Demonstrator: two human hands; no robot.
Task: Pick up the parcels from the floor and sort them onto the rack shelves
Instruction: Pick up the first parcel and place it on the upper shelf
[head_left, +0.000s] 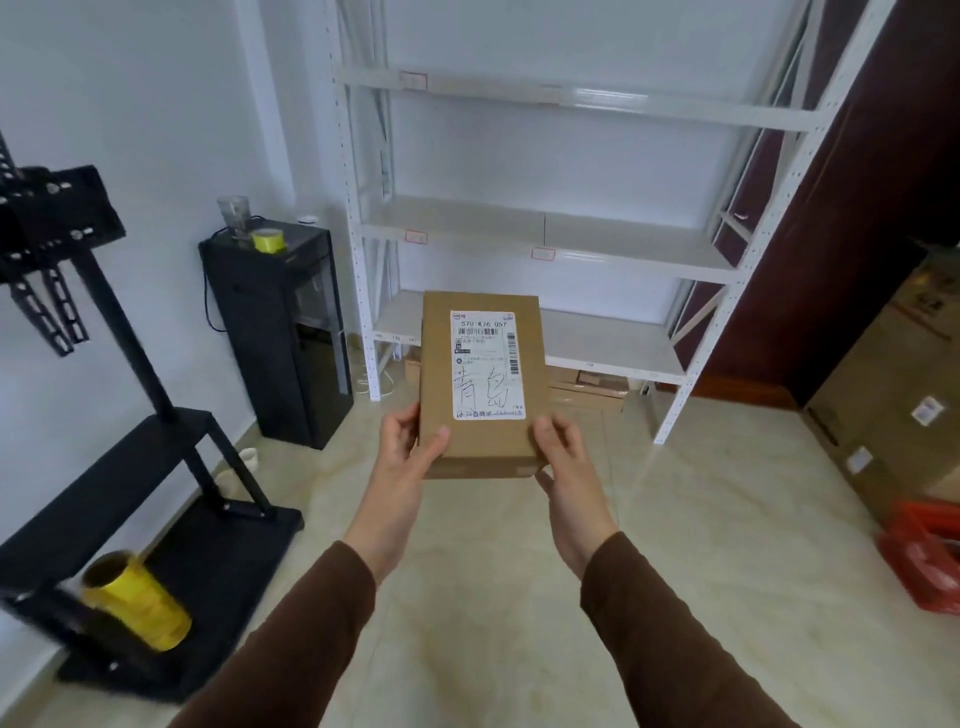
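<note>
Both hands are closed on just the near end of the parcel (483, 384), left hand (405, 452) and right hand (563, 454) at its bottom corners, held up facing the rack (545, 234). My worry: with the far end unsupported, it could tip forward and drop, or catch a shelf edge.

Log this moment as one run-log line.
stage: carrying | held: parcel, label up | hands: left and right grip near end | rack: ahead
</note>
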